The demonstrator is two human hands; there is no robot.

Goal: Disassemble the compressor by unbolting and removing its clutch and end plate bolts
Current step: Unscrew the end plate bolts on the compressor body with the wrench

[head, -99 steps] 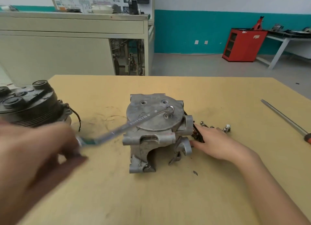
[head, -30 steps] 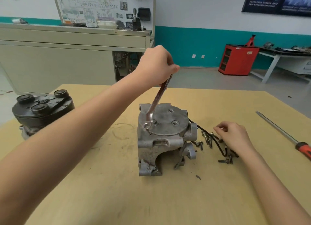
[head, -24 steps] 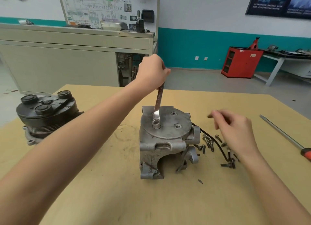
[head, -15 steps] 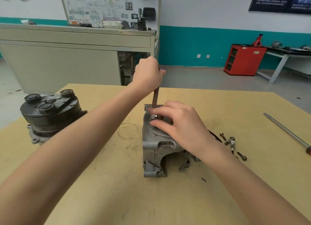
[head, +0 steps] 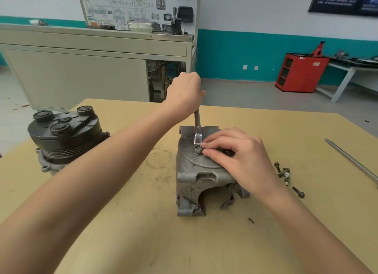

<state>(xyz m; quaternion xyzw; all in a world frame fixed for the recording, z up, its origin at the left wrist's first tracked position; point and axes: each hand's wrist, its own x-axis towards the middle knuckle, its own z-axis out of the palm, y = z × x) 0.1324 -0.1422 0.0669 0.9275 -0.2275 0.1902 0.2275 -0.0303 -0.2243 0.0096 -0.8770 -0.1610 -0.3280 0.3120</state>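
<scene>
Through the head camera I am looking down at the compressor (head: 196, 179), which is standing upright near the middle of the yellow table (head: 143, 243), with its round end plate (head: 204, 162) facing up. The left hand (head: 185, 91) is reaching over the far side and is gripping the upper end of the wrench (head: 197, 126) with the fingers closed around it. The wrench is standing steeply, and its ring end (head: 197, 150) is sitting on the left part of the end plate, over a bolt position. The bolt itself I cannot see clearly.

The right hand (head: 239, 153) is lying on top of the end plate with the fingers stretched forward. Its fingertips (head: 205, 145) are touching the ring end of the wrench and are holding nothing.

Some loose bolts (head: 286, 174) are lying on the table to the right of the compressor, just beside the right wrist. Further right a long screwdriver (head: 351, 161) is lying. On the left side, well apart from the compressor, a dark clutch assembly (head: 63, 136) is resting on the table.
</scene>
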